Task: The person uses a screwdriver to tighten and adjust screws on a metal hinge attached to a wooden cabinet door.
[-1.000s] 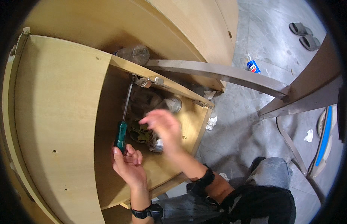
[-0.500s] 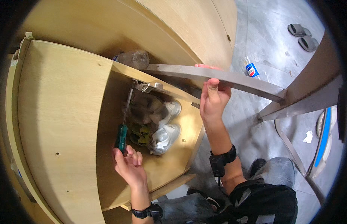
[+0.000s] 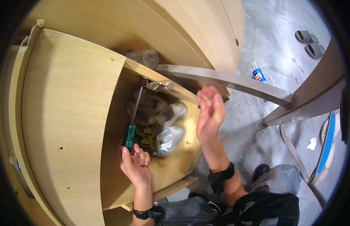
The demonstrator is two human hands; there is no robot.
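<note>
Crowding the cabinet, white sneakers beside screwdriver, left hand

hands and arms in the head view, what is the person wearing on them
Both hands are bare, with no gloves. The left hand has a black wristband or watch at the wrist. The right hand has a wider black strap around the wrist. The forearms are uncovered, with no sleeves showing.

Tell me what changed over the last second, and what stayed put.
The right hand rose from the shoes to the grey door panel's edge, gripped it briefly, then let go; it now hangs open in the air just below. The left hand kept its grip on the green-handled screwdriver, tip at the metal hinge. The shoes stayed put.
</note>
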